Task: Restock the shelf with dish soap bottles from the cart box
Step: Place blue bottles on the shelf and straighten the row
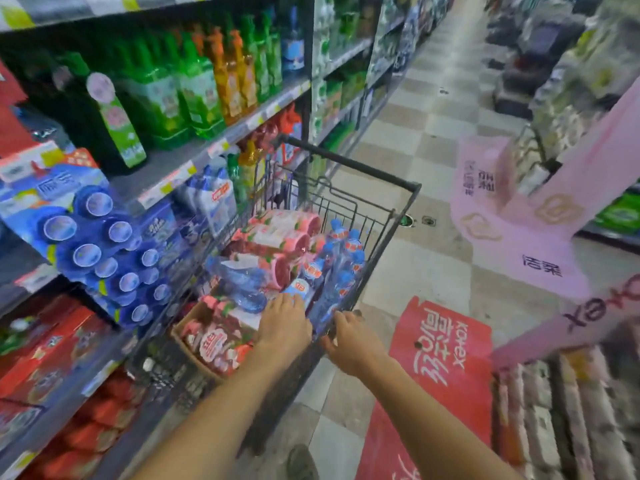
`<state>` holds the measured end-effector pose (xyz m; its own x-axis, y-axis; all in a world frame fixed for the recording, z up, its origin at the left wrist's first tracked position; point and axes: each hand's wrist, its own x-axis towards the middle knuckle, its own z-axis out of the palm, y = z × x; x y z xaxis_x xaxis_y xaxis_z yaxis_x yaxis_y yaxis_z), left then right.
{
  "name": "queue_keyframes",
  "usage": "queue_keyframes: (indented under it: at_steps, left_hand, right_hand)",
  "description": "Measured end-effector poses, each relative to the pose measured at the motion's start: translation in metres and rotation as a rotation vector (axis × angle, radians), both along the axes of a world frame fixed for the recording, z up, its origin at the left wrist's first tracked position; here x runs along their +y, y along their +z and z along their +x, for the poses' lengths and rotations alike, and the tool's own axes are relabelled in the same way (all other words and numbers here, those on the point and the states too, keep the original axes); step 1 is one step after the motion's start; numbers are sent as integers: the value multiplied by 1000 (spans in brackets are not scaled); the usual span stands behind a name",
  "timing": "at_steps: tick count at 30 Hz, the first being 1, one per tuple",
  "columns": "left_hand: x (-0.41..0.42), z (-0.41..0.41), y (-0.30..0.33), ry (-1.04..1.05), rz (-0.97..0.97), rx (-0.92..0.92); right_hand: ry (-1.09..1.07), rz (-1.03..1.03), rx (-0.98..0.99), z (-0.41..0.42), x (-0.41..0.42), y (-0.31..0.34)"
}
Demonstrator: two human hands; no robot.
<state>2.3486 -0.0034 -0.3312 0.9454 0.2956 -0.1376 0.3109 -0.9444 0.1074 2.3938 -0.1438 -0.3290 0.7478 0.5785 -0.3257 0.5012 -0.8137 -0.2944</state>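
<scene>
Pink-labelled dish soap bottles (221,341) lie packed in a cardboard box (194,355) at the near end of a wire shopping cart (377,216), centre of the frame, with more pink bottles (277,233) and clear blue bottles (341,261) stacked beyond. The left hand (284,327) reaches palm-down over the box, fingers spread and loosely open, its fingertips touching a blue bottle; whether it grips anything cannot be told. The right hand (349,341) curls around the cart's near rim. Green and orange bottles (194,88) line the shelf (214,147) at upper left; a red floor sticker (446,368) lies lower right
</scene>
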Motion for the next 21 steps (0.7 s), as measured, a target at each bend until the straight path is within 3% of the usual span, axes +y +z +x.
queue_keyframes:
  at_steps: [11,21]
  left_hand:
    - [64,48,-44,177,-27,98]
    - [133,42,-74,607,-164,270]
  right_hand:
    - [47,45,194,79,78,-47]
    - [382,29,242,135,214,-66]
